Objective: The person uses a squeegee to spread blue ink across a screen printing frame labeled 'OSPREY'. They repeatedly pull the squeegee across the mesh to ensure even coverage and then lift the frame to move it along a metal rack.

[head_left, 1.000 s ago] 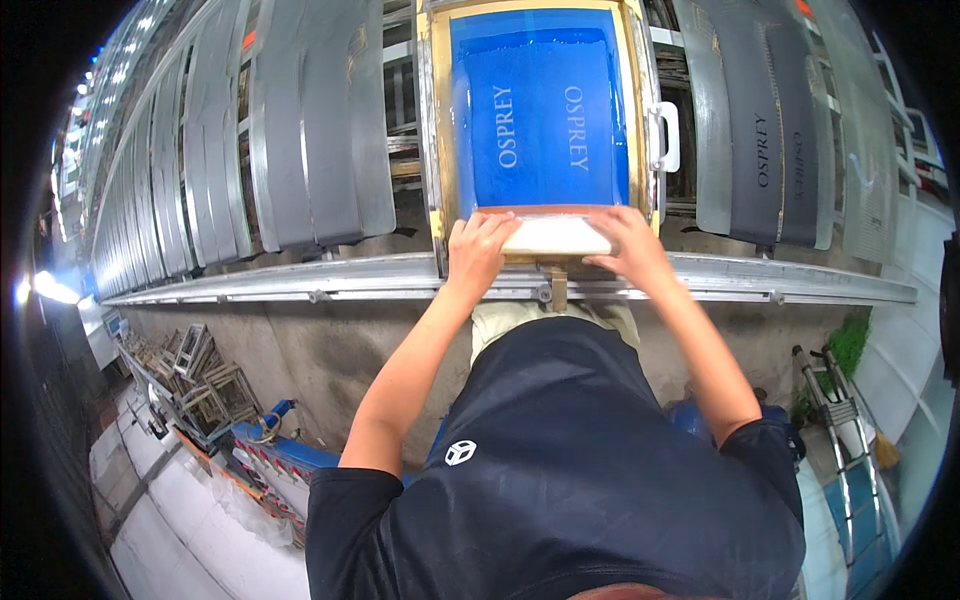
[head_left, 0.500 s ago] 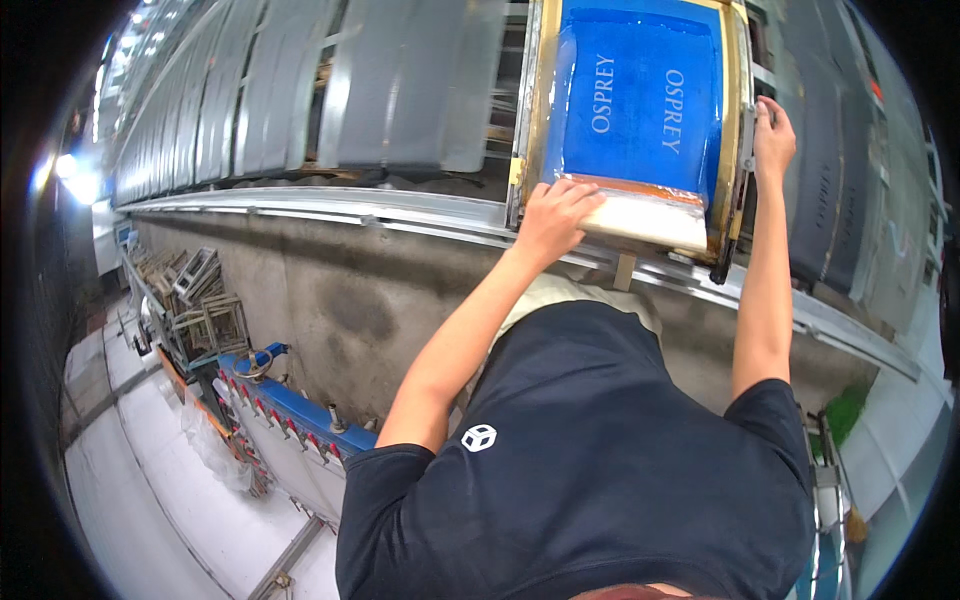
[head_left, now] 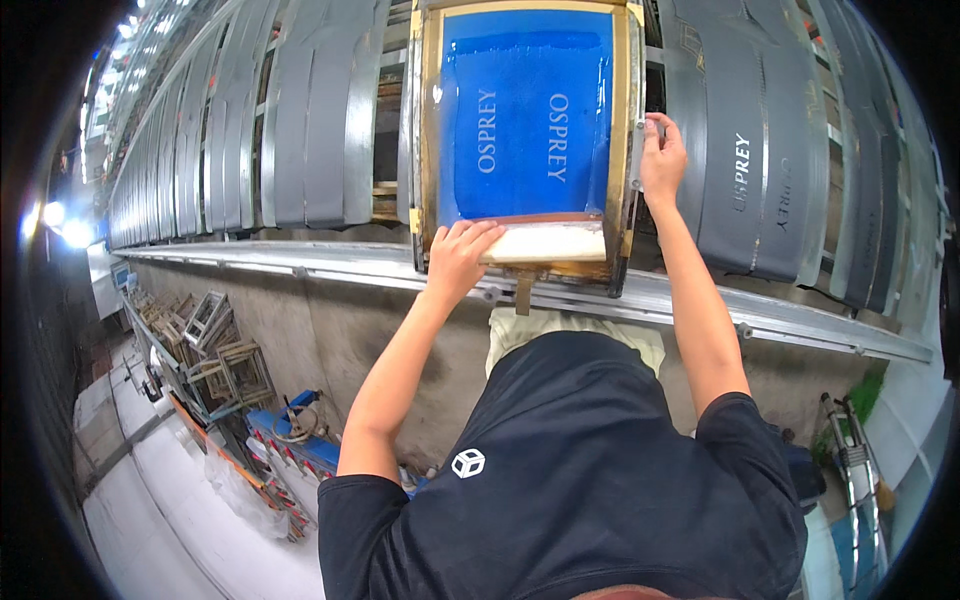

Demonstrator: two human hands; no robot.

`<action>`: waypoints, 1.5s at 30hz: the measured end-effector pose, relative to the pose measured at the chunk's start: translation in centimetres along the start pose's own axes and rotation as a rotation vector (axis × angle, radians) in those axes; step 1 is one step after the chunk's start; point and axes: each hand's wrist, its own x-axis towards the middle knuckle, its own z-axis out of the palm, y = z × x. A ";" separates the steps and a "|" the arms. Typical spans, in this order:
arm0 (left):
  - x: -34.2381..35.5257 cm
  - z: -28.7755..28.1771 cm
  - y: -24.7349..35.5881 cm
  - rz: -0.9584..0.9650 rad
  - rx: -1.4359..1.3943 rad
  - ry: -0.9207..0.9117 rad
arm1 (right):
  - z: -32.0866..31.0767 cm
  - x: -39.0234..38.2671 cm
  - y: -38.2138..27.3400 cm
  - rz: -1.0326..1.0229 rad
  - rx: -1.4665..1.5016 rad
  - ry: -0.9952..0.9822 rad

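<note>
A screen printing frame [head_left: 427, 140] with blue mesh and pale lettering lies in front of me, its border tan and metal-edged. Across its near end rests a squeegee [head_left: 545, 243] with a cream handle and a brownish blade. My left hand [head_left: 460, 255] has its fingers curled over the squeegee's left end; the thumb is mostly hidden. My right hand [head_left: 663, 165] grips the frame's right edge, around mid-length, with bent fingers. Wet ink glistens on the mesh above the squeegee.
Grey fabric panels [head_left: 320, 130] lie in a long row on both sides; one to the right bears printed white letters [head_left: 741, 172]. A metal rail [head_left: 350, 270] runs along the near edge. Wooden and metal frames [head_left: 230, 370] stack at lower left, beside a blue machine part [head_left: 300, 425].
The printing frame and both hands now sit farther left in the picture, and more panels show at the right. Both hands keep their holds; the squeegee stays at the near end.
</note>
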 end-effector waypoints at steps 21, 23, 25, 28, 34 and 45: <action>-3.8 2.2 -2.7 0.042 0.067 0.132 | 2.3 -1.4 1.2 0.025 -0.308 0.028; 0.1 2.6 -4.7 0.042 0.090 0.181 | 2.1 -1.2 -0.2 -0.041 -0.349 -0.006; 5.2 2.8 -7.1 0.059 0.111 0.225 | 1.6 -0.9 -2.4 -0.039 -0.658 -0.075; 13.7 1.7 -11.3 0.084 0.109 0.179 | 1.8 0.4 -6.5 -0.467 -0.898 -0.154; 26.4 -2.7 -16.2 0.027 -0.036 -0.048 | 10.0 9.8 -10.0 -0.569 -0.829 -0.555; 8.2 2.0 -9.7 0.015 -0.069 0.119 | 6.2 -8.8 -2.8 -0.504 -0.624 -0.389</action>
